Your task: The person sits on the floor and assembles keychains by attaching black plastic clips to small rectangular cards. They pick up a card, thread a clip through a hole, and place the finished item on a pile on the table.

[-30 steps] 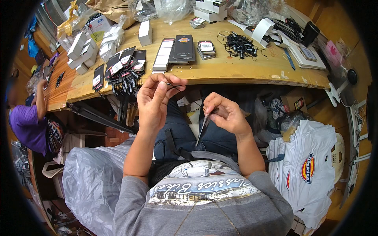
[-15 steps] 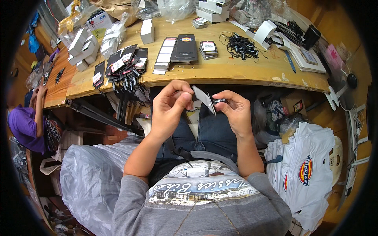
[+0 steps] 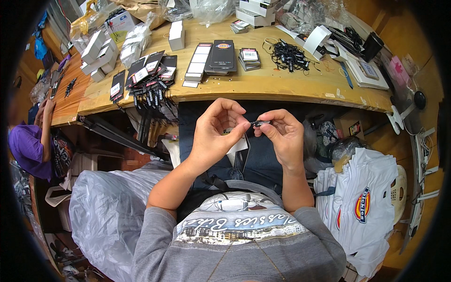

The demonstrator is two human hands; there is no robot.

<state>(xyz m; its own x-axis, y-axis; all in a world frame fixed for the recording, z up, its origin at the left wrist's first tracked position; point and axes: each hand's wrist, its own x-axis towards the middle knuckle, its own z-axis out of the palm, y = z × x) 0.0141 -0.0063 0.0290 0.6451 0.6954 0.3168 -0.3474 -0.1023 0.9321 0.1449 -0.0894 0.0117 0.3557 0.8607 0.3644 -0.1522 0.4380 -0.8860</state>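
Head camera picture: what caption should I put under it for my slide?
Left hand and right hand pinch a small black fastener above a hang tag.

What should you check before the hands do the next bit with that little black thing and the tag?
1. Left hand pinches the small black fastener: ok.
2. Right hand grips its other end: ok.
3. White tag hangs below the left hand over the lap: ok.
4. Fastener threaded through the tag's hole: cannot tell, fingers hide it.
5. More black fasteners within sight on the wooden table: ok.
6. Finished tags piled at the table's edge, some dangling over it: ok.
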